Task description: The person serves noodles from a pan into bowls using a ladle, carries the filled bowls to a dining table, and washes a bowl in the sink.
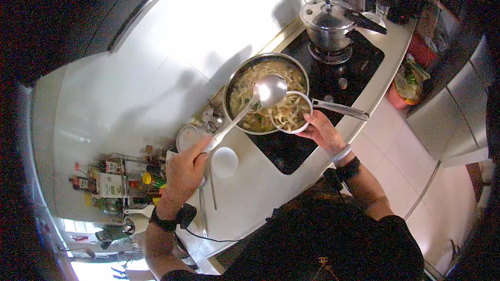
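Observation:
My left hand (183, 173) is closed around the pale handle of a ladle (229, 125). The ladle's round metal head is over a pan (226, 91) of noodles in broth, beside a small white bowl (309, 123). My right hand (324, 132) grips that bowl by its rim and side, thumb at the edge. Noodles and bits of greens fill the bowl, which is above the pan's near right side. The pan's long metal handle (346, 110) points right, past the bowl. Whether the ladle holds any food cannot be seen.
A pressure cooker (328, 23) stands on the far burner of the black cooktop (284, 158). On the counter are an empty white bowl (225, 162), chopsticks (212, 190) and a lidded container (188, 138). Sauce bottles (112, 166) line the left. A red container (401, 96) sits at right.

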`<state>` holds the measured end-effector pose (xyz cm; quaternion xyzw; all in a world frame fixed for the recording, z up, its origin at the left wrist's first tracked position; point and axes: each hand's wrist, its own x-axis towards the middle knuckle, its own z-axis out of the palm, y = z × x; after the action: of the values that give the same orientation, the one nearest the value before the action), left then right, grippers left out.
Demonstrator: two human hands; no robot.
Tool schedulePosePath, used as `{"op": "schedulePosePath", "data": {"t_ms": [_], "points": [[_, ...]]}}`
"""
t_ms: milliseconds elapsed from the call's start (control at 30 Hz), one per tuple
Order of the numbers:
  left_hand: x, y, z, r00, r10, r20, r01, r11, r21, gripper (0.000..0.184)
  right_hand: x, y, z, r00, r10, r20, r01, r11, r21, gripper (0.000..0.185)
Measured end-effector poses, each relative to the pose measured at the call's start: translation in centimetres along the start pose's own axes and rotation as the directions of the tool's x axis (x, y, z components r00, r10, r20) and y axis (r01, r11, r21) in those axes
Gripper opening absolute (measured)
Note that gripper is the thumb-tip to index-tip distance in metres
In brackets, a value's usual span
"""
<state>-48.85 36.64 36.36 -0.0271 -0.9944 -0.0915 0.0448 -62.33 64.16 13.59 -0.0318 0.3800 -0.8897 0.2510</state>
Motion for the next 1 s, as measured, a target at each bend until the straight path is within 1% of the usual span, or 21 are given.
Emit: {"op": "schedulePosePath", "data": {"t_ms": [67,100,167,200,267,300,367,400,467,500,567,667,700,767,800,867,1000], "points": [[-0.2,0.5,0.0,0.993,0.018,-0.114,-0.015,1.000,0.027,0.033,-0.4,-0.8,0.9,1.000,0.016,-0.013,-0.015,1.000,0.013,0.043],[-0.1,0.3,0.1,0.993,0.018,-0.114,-0.015,1.000,0.028,0.033,-0.4,-0.8,0.9,1.000,0.016,-0.013,-0.016,1.000,0.013,0.043],[0.3,-0.5,0.5,0.993,-0.080,-0.082,0.081,0.997,0.007,0.033,-0.4,-0.7,1.0,1.000,-0.001,0.003,0.001,1.000,0.027,0.042],[0.3,-1.1,0.9,0.993,-0.080,-0.082,0.081,0.997,0.008,0.033,-0.4,-0.8,1.0,1.000,-0.001,0.003,0.001,1.000,0.027,0.042],[0.1,-2.8,2.2,0.986,-0.165,0.036,0.167,0.983,-0.075,0.032,-0.4,-0.9,1.0,1.000,0.016,0.014,-0.016,1.000,0.026,0.041],[-0.2,-3.6,3.2,0.986,-0.166,0.036,0.168,0.983,-0.075,0.032,-0.4,-0.8,0.9,1.000,0.016,0.015,-0.016,1.000,0.026,0.041],[-0.7,-4.3,4.6,0.991,-0.118,0.063,0.127,0.976,-0.176,0.033,-0.2,-0.6,0.5,1.000,0.019,0.018,-0.019,0.999,0.031,0.041],[-1.0,-4.7,4.9,0.991,-0.118,0.063,0.127,0.976,-0.176,0.033,-0.1,-0.5,0.4,1.000,0.019,0.018,-0.020,0.999,0.032,0.041],[-1.2,-4.2,4.7,0.985,-0.140,0.102,0.165,0.941,-0.294,0.033,-0.1,-0.5,0.5,1.000,0.011,0.005,-0.012,0.998,0.059,0.041],[-1.5,-4.2,4.4,0.985,-0.141,0.102,0.166,0.941,-0.294,0.033,-0.1,-0.5,0.5,1.000,0.012,0.005,-0.013,0.998,0.059,0.041],[-1.9,-4.1,3.3,0.951,-0.246,0.186,0.298,0.887,-0.354,0.033,0.1,-0.4,0.4,0.999,0.026,0.022,-0.028,0.997,0.066,0.041],[-2.3,-1.6,1.0,0.952,-0.254,0.169,0.300,0.880,-0.367,0.032,0.5,-0.1,-0.2,0.999,0.040,0.018,-0.041,0.999,0.036,0.043],[-2.4,-1.3,0.8,0.952,-0.257,0.169,0.302,0.880,-0.366,0.032,0.5,-0.1,-0.1,0.999,0.042,0.020,-0.043,0.998,0.037,0.043],[-2.8,-0.9,0.7,0.966,-0.243,0.087,0.258,0.935,-0.245,0.031,0.1,-0.4,0.4,1.000,0.012,0.027,-0.013,0.999,0.038,0.044],[-3.0,-0.3,0.5,0.965,-0.246,0.087,0.260,0.934,-0.244,0.031,0.0,-0.5,0.6,0.999,0.013,0.029,-0.014,0.999,0.039,0.044],[-3.3,0.7,0.4,0.986,-0.167,0.025,0.169,0.976,-0.140,0.031,-0.3,-0.7,0.8,0.999,0.011,0.037,-0.013,0.999,0.046,0.043],[-3.2,0.6,0.7,0.986,-0.164,-0.020,0.160,0.979,-0.124,0.032,0.1,0.0,0.1,1.000,0.026,0.013,-0.026,0.999,0.038,0.042]]}}
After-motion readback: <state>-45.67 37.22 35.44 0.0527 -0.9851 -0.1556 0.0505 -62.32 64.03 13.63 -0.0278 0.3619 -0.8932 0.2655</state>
